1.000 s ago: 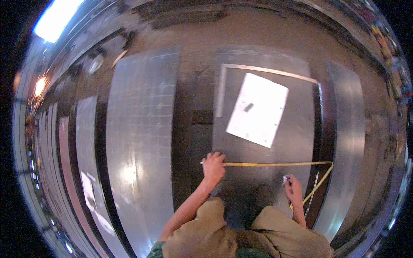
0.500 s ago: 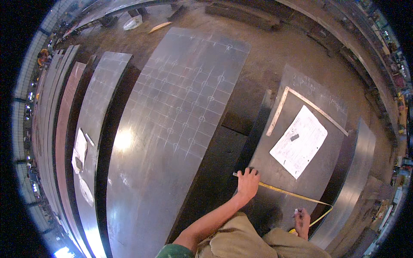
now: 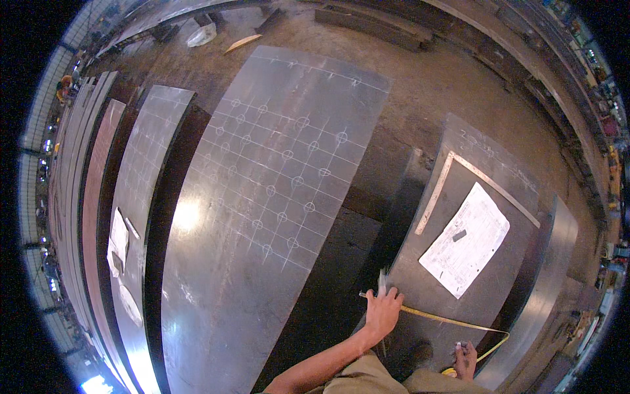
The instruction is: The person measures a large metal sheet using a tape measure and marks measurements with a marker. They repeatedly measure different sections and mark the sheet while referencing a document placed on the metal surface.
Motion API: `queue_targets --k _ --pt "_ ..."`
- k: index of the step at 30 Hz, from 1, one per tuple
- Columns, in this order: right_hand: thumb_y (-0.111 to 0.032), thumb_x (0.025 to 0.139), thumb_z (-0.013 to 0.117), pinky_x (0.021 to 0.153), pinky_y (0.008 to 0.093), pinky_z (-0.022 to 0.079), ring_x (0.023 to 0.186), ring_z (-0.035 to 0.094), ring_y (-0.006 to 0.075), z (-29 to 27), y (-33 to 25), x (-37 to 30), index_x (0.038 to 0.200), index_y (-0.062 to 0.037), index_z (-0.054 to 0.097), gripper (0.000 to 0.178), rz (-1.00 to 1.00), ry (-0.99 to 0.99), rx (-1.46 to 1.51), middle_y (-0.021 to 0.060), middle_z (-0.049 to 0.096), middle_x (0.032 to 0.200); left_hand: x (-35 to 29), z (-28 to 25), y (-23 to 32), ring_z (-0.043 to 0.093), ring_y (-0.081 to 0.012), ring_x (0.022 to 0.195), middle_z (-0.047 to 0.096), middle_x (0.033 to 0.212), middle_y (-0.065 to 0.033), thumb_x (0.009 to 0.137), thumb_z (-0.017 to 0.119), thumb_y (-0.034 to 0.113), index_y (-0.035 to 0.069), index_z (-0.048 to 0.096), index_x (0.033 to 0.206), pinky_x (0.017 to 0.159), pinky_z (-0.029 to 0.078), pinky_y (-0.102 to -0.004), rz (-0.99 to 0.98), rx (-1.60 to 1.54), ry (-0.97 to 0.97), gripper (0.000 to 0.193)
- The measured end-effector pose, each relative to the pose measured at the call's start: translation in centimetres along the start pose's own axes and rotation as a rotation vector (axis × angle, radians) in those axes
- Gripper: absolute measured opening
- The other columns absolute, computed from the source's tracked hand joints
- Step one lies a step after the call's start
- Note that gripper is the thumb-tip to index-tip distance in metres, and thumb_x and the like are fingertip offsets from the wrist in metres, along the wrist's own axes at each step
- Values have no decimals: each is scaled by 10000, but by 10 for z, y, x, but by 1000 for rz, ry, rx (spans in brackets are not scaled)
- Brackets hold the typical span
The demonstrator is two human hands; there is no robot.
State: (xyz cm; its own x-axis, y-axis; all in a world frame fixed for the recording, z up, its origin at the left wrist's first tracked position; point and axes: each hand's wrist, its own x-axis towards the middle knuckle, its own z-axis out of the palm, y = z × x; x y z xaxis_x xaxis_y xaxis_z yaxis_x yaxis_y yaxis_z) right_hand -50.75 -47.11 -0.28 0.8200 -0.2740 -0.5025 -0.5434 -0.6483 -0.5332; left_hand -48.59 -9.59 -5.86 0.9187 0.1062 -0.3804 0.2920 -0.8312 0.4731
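My left hand (image 3: 384, 315) presses the yellow tape blade (image 3: 446, 320) against the left edge of a dark steel plate (image 3: 420, 262). The blade's end pokes out past my fingers. A pale blurred streak beside them is too smeared to name. From there the blade crosses the plate, bends sharply beyond its right side and comes back to my right hand (image 3: 466, 360). That hand is closed, with a small white stick like chalk (image 3: 458, 344) at its fingertips. Part of the yellow tape measure case (image 3: 449, 372) shows beside it, mostly hidden.
On the plate lie a metal carpenter's square (image 3: 436, 190) and a paper sheet (image 3: 466, 240) with a small dark block (image 3: 460, 235) on it. Left of it rests a large plate (image 3: 262, 197) with chalked grid lines and circles. Narrower plates (image 3: 147, 144) stand further left; dark gaps separate them.
My view has shifted, so the nearby plates and both hands sit lower in the picture. The pale streak now shows by my left fingers. Both hands keep about the same places on the tape.
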Motion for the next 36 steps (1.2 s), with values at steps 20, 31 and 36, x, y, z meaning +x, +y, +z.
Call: queue_targets --k 20,31,36 --pt "-287 1042 608 726 268 459 799 569 99 -6 -20 -36 1195 -18 677 316 -1 -36 291 40 656 903 1 12 0 562 -272 1141 645 1154 -24 904 606 156 174 734 1122 925 420 -540 -5 171 12 253" --pt "-285 1019 641 684 245 466 776 553 78 -5 57 -29 1202 -23 695 324 -75 30 210 -8 620 877 3 19 4 592 -293 1037 646 982 -19 793 773 152 160 713 885 860 440 -539 17 182 156 110" --pt "-245 995 674 674 247 479 768 579 80 -1 44 -19 1172 -15 701 291 -67 61 419 3 649 892 2 12 7 594 -289 1012 641 963 -17 779 784 132 146 705 859 839 439 -533 13 157 165 113"
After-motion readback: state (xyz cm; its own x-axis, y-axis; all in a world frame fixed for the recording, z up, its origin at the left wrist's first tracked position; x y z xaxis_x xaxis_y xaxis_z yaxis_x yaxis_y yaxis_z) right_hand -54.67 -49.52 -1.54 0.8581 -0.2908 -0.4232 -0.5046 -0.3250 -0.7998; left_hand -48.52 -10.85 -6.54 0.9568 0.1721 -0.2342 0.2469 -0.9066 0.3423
